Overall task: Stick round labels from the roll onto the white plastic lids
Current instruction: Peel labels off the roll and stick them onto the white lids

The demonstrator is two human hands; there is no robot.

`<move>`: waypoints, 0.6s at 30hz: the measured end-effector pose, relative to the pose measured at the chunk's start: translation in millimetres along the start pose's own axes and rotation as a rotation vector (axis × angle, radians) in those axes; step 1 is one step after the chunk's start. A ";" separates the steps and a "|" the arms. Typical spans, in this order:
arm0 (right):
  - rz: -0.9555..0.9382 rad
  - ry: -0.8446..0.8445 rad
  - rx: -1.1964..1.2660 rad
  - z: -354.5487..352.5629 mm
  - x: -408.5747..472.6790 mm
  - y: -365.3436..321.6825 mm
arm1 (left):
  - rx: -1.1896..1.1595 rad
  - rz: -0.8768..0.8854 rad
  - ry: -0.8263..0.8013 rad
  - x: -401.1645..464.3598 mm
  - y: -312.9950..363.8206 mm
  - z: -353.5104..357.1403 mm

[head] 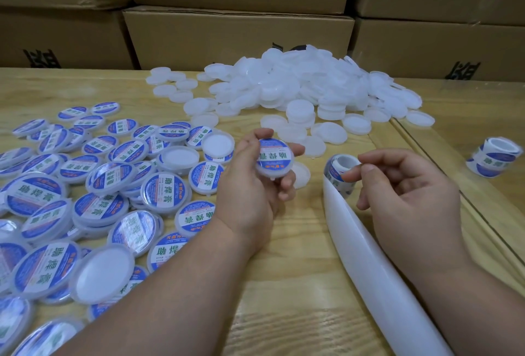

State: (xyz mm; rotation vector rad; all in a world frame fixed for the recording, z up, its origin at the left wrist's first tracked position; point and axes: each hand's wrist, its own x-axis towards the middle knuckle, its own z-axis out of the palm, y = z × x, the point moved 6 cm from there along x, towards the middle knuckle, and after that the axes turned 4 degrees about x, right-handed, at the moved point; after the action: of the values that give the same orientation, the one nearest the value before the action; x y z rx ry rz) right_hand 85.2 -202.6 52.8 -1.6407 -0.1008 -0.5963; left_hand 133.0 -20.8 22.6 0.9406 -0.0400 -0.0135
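Heap of bare white round plastic lids (298, 91) upper centre. Left hand (255, 176) grips blue-labelled white lid (275, 158) mid-frame; drop it lower left w/ labelled pile. Right hand (397, 185) pinches small label roll (341, 174) centre-right; peel next label slowly, keep liner flat.

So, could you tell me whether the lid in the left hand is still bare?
No, the lid held in the left hand already carries a blue and white round label on its face.
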 end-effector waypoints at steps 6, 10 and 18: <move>0.006 0.004 -0.006 -0.4 0.6 -0.2 | 0.092 0.027 0.165 7.0 -1.4 -11.2; 0.009 0.009 -0.012 -0.1 1.5 -0.2 | 0.138 0.056 0.220 8.2 2.4 -15.3; 0.060 -0.007 -0.084 -3.3 4.3 8.5 | 0.191 0.326 0.415 -3.8 26.5 -29.6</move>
State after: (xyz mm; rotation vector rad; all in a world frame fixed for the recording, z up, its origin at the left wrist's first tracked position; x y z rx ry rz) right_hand 91.2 -208.4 47.1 -1.7207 -0.0317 -0.5549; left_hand 130.2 18.9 26.5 1.1024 0.1931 0.4939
